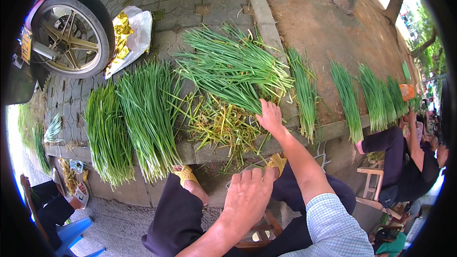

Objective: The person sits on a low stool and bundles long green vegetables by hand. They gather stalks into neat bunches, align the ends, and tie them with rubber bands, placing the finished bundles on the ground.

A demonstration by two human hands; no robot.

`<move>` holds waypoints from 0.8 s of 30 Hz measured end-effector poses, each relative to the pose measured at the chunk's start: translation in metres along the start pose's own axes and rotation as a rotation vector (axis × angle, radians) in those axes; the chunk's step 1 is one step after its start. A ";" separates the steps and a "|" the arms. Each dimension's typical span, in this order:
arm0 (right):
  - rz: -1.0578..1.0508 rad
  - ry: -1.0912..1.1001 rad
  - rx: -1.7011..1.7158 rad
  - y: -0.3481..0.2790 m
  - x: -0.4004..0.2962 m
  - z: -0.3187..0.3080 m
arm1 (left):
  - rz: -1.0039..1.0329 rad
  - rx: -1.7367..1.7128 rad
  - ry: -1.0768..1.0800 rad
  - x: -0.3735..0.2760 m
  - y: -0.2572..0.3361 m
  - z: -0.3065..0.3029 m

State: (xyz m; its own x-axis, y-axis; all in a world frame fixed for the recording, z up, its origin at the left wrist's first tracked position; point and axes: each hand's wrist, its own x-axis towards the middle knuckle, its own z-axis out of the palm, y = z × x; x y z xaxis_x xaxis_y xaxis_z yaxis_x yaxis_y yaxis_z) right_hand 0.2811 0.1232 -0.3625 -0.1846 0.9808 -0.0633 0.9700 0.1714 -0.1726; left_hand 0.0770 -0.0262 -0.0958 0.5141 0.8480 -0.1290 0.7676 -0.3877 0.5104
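Note:
A large pile of green garlic chives [232, 60] lies on the paving and kerb. My right hand [271, 116] reaches to its near edge, fingers on the leaves; whether it grips any cannot be told. Nearer to me, my left hand [249, 189] hangs over my lap with fingers curled; a thin green stalk shows by its fingertips, and its palm is hidden. Between pile and feet lies a heap of yellowed trimmings [226, 126]. Two thick rows of chives [148, 114] lie to the left, tips pointing away. A narrower bundle [303, 92] lies to the right.
A motorcycle wheel [69, 35] stands at the upper left beside a white and gold plastic wrapper [137, 28]. More chive bundles [346, 101] lie along the kerb [335, 132] at right. People sit on both sides, near a wooden stool [369, 182] and a blue plastic stool [73, 232].

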 end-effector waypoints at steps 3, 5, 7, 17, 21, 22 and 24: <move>0.041 -0.055 0.034 -0.003 0.001 0.002 | 0.001 0.010 -0.001 -0.001 0.000 0.000; 0.107 -0.118 0.049 -0.013 0.006 -0.004 | -0.016 0.018 -0.010 -0.002 -0.001 0.002; 0.208 -0.074 0.132 -0.011 0.009 -0.011 | -0.014 0.019 -0.005 -0.003 -0.002 0.001; 0.165 -0.173 0.128 0.006 0.009 -0.013 | -0.016 0.021 -0.021 -0.006 0.000 0.000; 0.124 -0.092 0.064 0.015 0.011 -0.009 | -0.005 0.018 -0.015 -0.004 0.002 0.001; 0.154 -0.132 0.068 0.014 0.012 -0.010 | -0.008 0.018 -0.025 -0.004 0.002 0.001; 0.212 -0.210 0.076 0.012 0.017 -0.013 | -0.012 0.019 -0.039 -0.005 0.001 0.001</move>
State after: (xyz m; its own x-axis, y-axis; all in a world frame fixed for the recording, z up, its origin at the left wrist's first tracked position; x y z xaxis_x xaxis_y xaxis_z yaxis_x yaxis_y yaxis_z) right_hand 0.2919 0.1430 -0.3528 -0.0154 0.9519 -0.3059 0.9771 -0.0506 -0.2067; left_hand 0.0761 -0.0309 -0.0952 0.5187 0.8382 -0.1685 0.7811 -0.3844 0.4921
